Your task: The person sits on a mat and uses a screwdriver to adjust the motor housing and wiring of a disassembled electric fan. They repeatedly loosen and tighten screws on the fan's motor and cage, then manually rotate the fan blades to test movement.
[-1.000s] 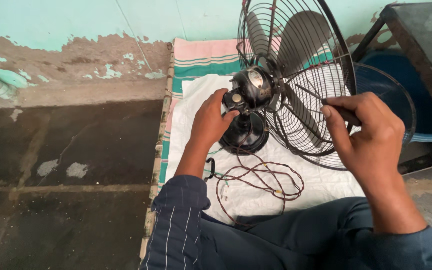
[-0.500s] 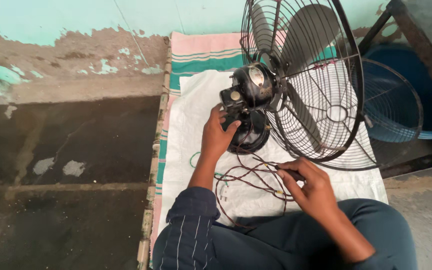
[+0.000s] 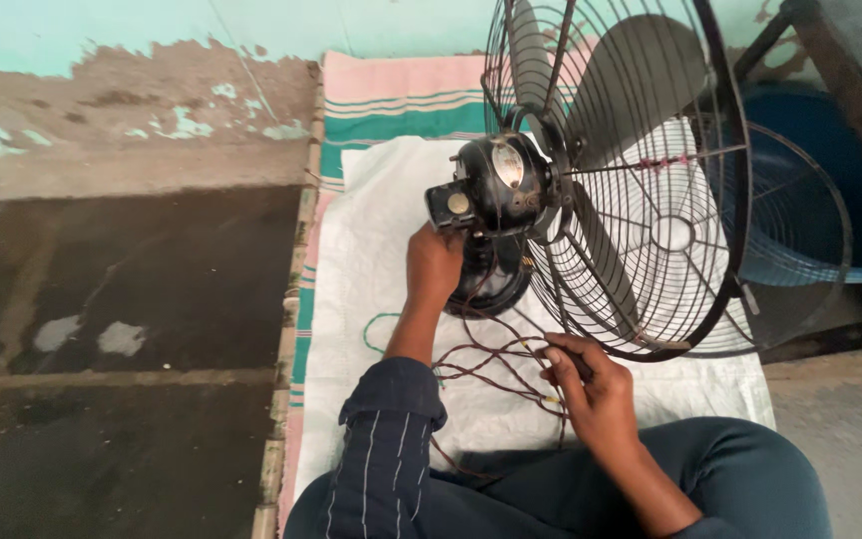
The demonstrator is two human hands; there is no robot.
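Black motor housing (image 3: 496, 185) is steadied from below by the left hand (image 3: 434, 265), closed around the fan's neck so the cage (image 3: 641, 190) stays upright. Below the housing, reddish wires (image 3: 491, 359) are pinched in the curled right hand (image 3: 591, 384), held clear of the white sheet (image 3: 381, 250).

Left arm extended forward, sleeve pushed back to mid-forearm, wrist straight. Left grip (image 3: 435, 262) closed, knuckles up, fingers curled away from the camera. Right arm bent, forearm bare, angled inward toward the left grip. Right grip (image 3: 591, 384) lower and nearer the body, fingers curled closed, thumb on top, back of hand facing up.
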